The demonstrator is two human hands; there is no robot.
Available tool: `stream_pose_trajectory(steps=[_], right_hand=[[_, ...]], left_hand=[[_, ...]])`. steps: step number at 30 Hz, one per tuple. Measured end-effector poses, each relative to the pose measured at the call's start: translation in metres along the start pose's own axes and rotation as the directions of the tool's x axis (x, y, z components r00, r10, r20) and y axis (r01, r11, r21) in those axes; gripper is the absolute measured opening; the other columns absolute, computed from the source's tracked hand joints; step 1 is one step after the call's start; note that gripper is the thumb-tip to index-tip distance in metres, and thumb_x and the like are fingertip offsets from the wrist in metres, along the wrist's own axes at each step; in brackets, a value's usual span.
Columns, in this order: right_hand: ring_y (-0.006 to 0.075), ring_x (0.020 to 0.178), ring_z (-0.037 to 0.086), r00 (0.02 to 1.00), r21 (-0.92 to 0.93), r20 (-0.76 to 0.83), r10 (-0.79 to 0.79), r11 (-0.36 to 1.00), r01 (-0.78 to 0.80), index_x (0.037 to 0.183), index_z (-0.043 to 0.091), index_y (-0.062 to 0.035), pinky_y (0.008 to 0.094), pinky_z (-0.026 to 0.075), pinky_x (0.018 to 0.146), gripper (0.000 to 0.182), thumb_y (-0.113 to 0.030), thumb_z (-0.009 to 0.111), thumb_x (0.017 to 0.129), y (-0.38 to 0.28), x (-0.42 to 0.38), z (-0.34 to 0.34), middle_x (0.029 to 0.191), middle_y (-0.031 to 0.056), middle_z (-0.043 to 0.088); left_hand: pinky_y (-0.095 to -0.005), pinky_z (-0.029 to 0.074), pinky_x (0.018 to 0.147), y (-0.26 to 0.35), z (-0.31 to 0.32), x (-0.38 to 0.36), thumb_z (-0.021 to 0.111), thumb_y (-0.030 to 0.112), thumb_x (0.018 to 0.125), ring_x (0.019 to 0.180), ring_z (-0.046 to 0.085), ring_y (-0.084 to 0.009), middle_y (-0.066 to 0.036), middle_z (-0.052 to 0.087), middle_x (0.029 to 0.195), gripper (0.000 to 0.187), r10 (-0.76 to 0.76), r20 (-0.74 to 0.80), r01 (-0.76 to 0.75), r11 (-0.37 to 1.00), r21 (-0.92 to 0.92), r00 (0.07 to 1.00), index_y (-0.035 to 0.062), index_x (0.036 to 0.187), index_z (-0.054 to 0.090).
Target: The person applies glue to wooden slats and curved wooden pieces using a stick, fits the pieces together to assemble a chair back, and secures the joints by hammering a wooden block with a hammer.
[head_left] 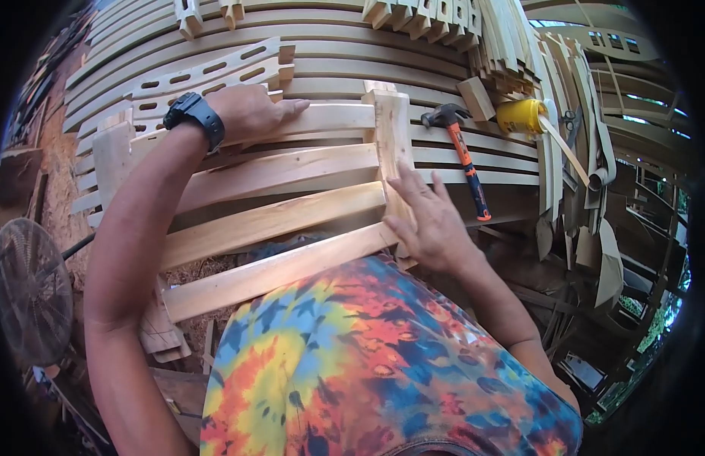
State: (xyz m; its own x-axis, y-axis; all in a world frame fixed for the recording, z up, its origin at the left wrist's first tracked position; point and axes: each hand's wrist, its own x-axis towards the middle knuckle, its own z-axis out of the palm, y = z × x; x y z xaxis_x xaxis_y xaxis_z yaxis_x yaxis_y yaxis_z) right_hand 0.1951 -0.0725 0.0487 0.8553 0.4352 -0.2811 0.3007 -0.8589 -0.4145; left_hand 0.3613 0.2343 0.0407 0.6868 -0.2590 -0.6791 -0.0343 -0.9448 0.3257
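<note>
A wooden frame [280, 169] of several pale slats joined to an upright post [393, 125] lies across the slatted surface in front of me. My left hand [254, 114], below a black wristwatch [194, 120], rests over the upper slat; its index finger points right and the other fingers are mostly hidden. My right hand [428, 220] lies against the lower part of the post with its fingers spread, near the ends of the two lowest slats. Right of the post is a hammer [465, 161] with an orange and black handle.
A yellow container [520, 116] with a wooden stick stands at the upper right, beside a small wood block [476, 99]. Slotted wooden pieces [208, 76] lie at the upper left. A round fan [31, 292] stands at the far left. Thin wood strips hang at the right.
</note>
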Motion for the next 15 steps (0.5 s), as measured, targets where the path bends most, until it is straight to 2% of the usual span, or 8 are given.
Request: stream_pose_trajectory(steps=[1, 2, 4, 7, 9, 12, 14, 15], right_hand=[[0.0402, 0.143, 0.044, 0.999, -0.086, -0.017, -0.048, 0.995, 0.046, 0.157, 0.025, 0.0081, 0.0589, 0.019, 0.124, 0.076, -0.034, 0.056, 0.102, -0.002, 0.001, 0.011, 0.147, 0.0264, 0.053], [0.0402, 0.143, 0.044, 0.999, -0.086, -0.020, -0.044, 0.995, 0.042, 0.157, 0.025, 0.0081, 0.0589, 0.019, 0.124, 0.076, -0.034, 0.056, 0.102, -0.005, 0.001, 0.017, 0.147, 0.0264, 0.053], [0.0411, 0.149, 0.035, 1.000, -0.085, 0.027, 0.012, 0.996, -0.010, 0.155, 0.027, 0.0100, 0.0585, 0.019, 0.124, 0.076, -0.036, 0.055, 0.102, -0.011, 0.000, 0.027, 0.158, 0.0268, 0.039], [0.0419, 0.148, 0.037, 0.999, -0.091, 0.043, 0.026, 0.996, -0.022, 0.152, 0.032, 0.0117, 0.0590, 0.019, 0.124, 0.073, -0.036, 0.055, 0.102, -0.020, -0.018, 0.028, 0.155, 0.0269, 0.043], [0.0428, 0.147, 0.038, 0.996, -0.086, 0.071, 0.049, 0.995, -0.043, 0.151, 0.035, 0.0111, 0.0592, 0.020, 0.124, 0.071, -0.036, 0.054, 0.102, -0.020, -0.026, 0.019, 0.154, 0.0269, 0.044], [0.0428, 0.145, 0.042, 0.998, 0.039, 0.038, 0.059, 0.997, -0.060, 0.150, 0.039, 0.0102, 0.0588, 0.021, 0.123, 0.069, -0.034, 0.058, 0.100, -0.019, -0.032, 0.004, 0.150, 0.0269, 0.050], [0.0408, 0.143, 0.045, 0.967, 0.085, -0.238, 0.089, 0.994, -0.071, 0.148, 0.043, 0.0089, 0.0579, 0.023, 0.122, 0.068, -0.029, 0.065, 0.096, -0.016, -0.037, -0.004, 0.147, 0.0267, 0.053], [0.0413, 0.142, 0.046, 0.966, 0.035, -0.240, 0.100, 0.995, -0.094, 0.148, 0.042, 0.0092, 0.0577, 0.025, 0.121, 0.073, -0.026, 0.071, 0.092, -0.012, -0.039, -0.006, 0.145, 0.0270, 0.054]], left_hand=[[-0.0400, 0.058, 0.067, 0.001, 0.000, -0.001, 0.037, 0.080, 0.095, 0.058, 0.071, -0.0268, -0.016, 0.067, 0.059, 0.091, -0.009, -0.007, 0.010, 1.000, 0.010, 1.000, 0.0001, 0.067, 0.072], [-0.0400, 0.058, 0.067, 0.003, 0.000, -0.002, 0.037, 0.080, 0.095, 0.058, 0.071, -0.0268, -0.016, 0.067, 0.059, 0.091, -0.006, -0.007, 0.006, 1.000, 0.013, 1.000, 0.0001, 0.067, 0.072], [-0.0413, 0.058, 0.069, 0.004, -0.002, -0.004, 0.037, 0.081, 0.095, 0.062, 0.072, -0.0284, -0.017, 0.067, 0.060, 0.093, -0.047, 0.011, 0.047, 0.999, -0.005, 0.999, -0.0014, 0.068, 0.072], [-0.0426, 0.058, 0.070, -0.006, 0.010, 0.005, 0.036, 0.081, 0.094, 0.065, 0.073, -0.0305, -0.019, 0.068, 0.063, 0.095, 0.034, -0.102, -0.030, 0.999, 0.046, 0.994, -0.0036, 0.072, 0.074], [-0.0429, 0.058, 0.070, -0.007, 0.011, 0.007, 0.037, 0.081, 0.094, 0.066, 0.073, -0.0314, -0.021, 0.069, 0.065, 0.096, 0.013, -0.083, -0.012, 1.000, 0.013, 0.996, -0.0049, 0.074, 0.074], [-0.0431, 0.057, 0.069, -0.003, 0.000, 0.000, 0.038, 0.080, 0.095, 0.066, 0.073, -0.0321, -0.022, 0.070, 0.067, 0.096, -0.006, -0.050, 0.006, 1.000, -0.011, 0.999, -0.0067, 0.078, 0.074], [-0.0430, 0.057, 0.069, -0.002, 0.005, 0.000, 0.039, 0.080, 0.095, 0.066, 0.072, -0.0321, -0.023, 0.070, 0.068, 0.095, 0.006, -0.017, -0.006, 1.000, 0.000, 1.000, -0.0072, 0.079, 0.074], [-0.0429, 0.057, 0.069, -0.002, 0.005, 0.000, 0.040, 0.079, 0.095, 0.066, 0.072, -0.0321, -0.022, 0.070, 0.067, 0.094, 0.002, -0.039, -0.002, 1.000, -0.016, 0.999, -0.0072, 0.078, 0.074]])
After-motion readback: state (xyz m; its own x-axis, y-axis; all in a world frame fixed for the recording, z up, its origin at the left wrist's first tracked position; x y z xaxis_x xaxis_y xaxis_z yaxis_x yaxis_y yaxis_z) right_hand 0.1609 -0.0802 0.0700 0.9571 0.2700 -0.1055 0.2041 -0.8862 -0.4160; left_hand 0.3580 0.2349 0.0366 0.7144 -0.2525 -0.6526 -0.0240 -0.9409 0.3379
